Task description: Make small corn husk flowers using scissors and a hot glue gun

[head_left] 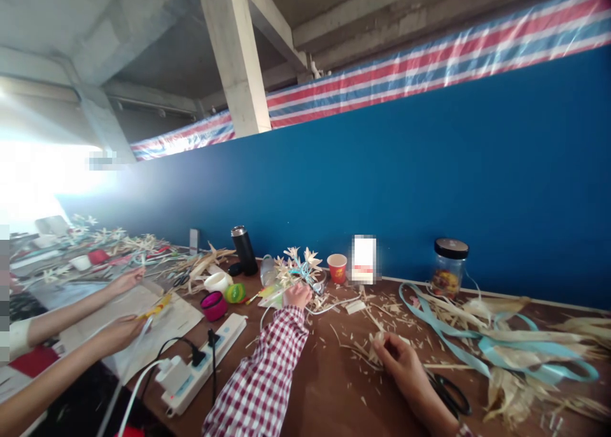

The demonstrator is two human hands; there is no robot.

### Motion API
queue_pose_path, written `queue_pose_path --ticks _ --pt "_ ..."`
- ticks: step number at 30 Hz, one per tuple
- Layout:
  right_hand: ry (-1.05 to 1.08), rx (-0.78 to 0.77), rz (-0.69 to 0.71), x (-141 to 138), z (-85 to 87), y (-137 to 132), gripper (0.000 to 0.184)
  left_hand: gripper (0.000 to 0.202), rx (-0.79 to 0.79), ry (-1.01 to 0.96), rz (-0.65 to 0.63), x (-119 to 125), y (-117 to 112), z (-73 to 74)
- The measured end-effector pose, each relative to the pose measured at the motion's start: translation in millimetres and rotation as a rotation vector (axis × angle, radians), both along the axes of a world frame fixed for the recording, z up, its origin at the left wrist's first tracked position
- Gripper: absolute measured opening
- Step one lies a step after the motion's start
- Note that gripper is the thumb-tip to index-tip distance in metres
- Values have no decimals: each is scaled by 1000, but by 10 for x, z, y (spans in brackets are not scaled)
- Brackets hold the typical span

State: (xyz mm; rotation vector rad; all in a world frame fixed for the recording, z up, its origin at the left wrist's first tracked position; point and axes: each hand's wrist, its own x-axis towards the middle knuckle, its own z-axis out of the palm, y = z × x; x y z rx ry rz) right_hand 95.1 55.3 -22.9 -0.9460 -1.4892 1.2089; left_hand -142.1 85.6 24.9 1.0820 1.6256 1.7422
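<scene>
My left hand (296, 294), in a checked sleeve, reaches forward to the foot of a bunch of pale husk flowers (298, 266) with light-blue strips. Its fingers are curled, and what they grip is hidden. On the right, my right hand (405, 368) pinches a pale piece of dried husk (375, 348) between thumb and fingers, low over the brown table (329, 386). Black-handled scissors (451, 394) lie beside the right wrist, partly covered by it. Husk scraps (389, 306) are scattered around both hands.
A red paper cup (337, 269), a lidded jar (449, 268) and a black flask (245, 251) stand along the blue partition (405, 170). Light-blue ribbon (443, 329) and husks lie right. A power strip (205, 364) sits left, beside a co-worker's hands (121, 329).
</scene>
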Motion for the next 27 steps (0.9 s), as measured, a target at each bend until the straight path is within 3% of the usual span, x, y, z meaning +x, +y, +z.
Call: queue_pose_path --ticks 5,8,13,27 --pt "23 -40 3 -9 31 -21 31 30 -67 -20 21 353 -237 -10" --pt "64 -62 12 -8 63 -45 31 19 -24 143 -212 763 -354 -50" --pt "133 -105 -39 10 78 -63 33 17 73 219 -320 1252 -457 -129" --pt "62 6 -73 55 -17 7 31 13 60 313 -219 1231 -543 -441"
